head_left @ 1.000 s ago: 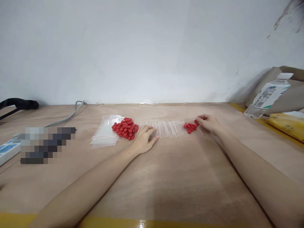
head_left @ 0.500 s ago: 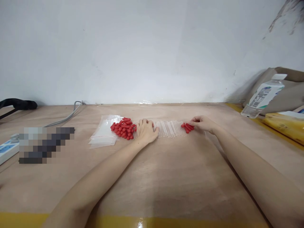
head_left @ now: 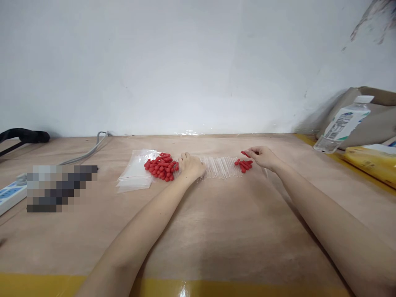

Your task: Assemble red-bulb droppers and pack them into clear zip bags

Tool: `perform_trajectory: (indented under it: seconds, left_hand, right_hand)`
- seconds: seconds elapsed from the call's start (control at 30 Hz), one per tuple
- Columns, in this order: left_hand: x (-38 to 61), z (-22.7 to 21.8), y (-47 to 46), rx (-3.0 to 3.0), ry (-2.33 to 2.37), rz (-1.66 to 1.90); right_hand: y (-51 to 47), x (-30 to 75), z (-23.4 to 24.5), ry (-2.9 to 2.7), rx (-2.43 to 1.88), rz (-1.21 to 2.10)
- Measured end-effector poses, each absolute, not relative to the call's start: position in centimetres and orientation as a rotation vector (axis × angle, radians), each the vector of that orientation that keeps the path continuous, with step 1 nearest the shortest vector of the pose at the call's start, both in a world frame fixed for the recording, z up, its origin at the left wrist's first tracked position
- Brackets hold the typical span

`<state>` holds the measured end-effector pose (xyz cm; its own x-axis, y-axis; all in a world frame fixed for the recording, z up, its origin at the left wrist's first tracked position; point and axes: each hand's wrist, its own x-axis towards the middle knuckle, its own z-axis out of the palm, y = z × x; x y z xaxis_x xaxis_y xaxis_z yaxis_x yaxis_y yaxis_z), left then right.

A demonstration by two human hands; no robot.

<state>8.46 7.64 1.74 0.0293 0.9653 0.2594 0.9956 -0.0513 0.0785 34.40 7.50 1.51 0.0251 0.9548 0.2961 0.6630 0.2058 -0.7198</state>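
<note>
A row of clear thin tubes [head_left: 221,167] lies across the wooden table [head_left: 216,231]. At its left end sits a pile of red rubber caps [head_left: 161,166]; a smaller cluster of red caps [head_left: 244,166] lies at its right end. My left hand [head_left: 191,166] rests curled on the left end of the tubes, right beside the big pile. My right hand [head_left: 262,156] hovers over the small cluster and pinches one red cap [head_left: 244,153] between its fingertips.
Clear zip bags [head_left: 136,173] lie left of the red pile. A power strip [head_left: 10,196] and grey cable [head_left: 89,150] are at far left. A water bottle [head_left: 346,123], a cardboard box [head_left: 375,123] and a yellow packet [head_left: 371,163] stand at right.
My left hand slid forward from the near side of the tubes onto their left end and curled. My right hand moved slightly left and lifted a red cap off the small cluster.
</note>
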Motion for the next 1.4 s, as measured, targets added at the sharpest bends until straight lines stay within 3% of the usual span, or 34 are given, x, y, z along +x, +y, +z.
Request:
perform_trajectory:
  seconds: [0.13,0.3,0.53,0.73,1.4]
  left_hand:
    - [8.6,1.7,7.7,-2.185,-2.09,-0.366]
    - [8.0,2.5,6.5,-2.239,-2.022,-0.409]
    - [4.2,1.4,3.7,-2.785,-1.467,-0.69]
    - [3.4,-1.2,3.1,-2.875,-1.074,-1.077]
    - [3.1,-1.0,3.1,-2.991,-0.908,-1.07]
  right_hand:
    - [6.8,31.9,1.9,-1.672,-1.524,0.532]
    - [5.2,27.6,1.6,-1.69,-1.489,0.309]
    - [1.4,24.5,-1.3,-1.906,-1.155,0.138]
    - [-0.3,24.6,-1.6,-2.031,-1.034,0.079]
    - [0.2,24.6,-1.5,-2.037,-0.984,0.245]
